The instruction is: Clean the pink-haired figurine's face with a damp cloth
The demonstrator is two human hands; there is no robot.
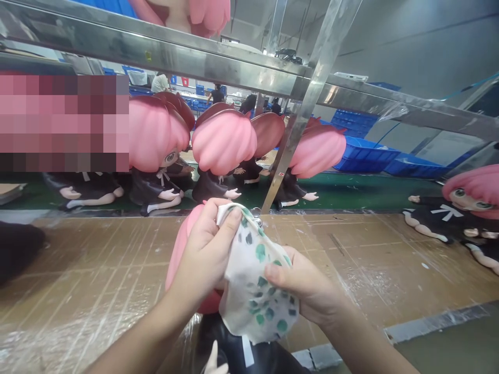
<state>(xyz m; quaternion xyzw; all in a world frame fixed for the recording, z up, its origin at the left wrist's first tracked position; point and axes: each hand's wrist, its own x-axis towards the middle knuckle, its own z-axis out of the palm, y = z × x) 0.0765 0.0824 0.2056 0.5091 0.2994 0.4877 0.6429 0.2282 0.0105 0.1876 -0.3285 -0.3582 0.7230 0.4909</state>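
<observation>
A pink-haired doll figure (pixel 176 259) in a black dress stands close in front of me at the bottom centre, mostly hidden behind my hands. A white cloth with green and dark spots (pixel 253 291) is pressed over its head. My left hand (pixel 205 249) is closed on the cloth's upper edge and rests against the pink hair. My right hand (pixel 304 285) pinches the cloth's right side with the thumb on top.
Several identical pink-haired dolls (pixel 222 150) sit in a row on a green conveyor belt (pixel 370 189) beyond the tape-covered cardboard worktop (pixel 97 270). Another doll (pixel 460 213) lies at the right. A steel frame (pixel 288 140) crosses overhead and slants down ahead. Blue crates (pixel 366 156) stand behind.
</observation>
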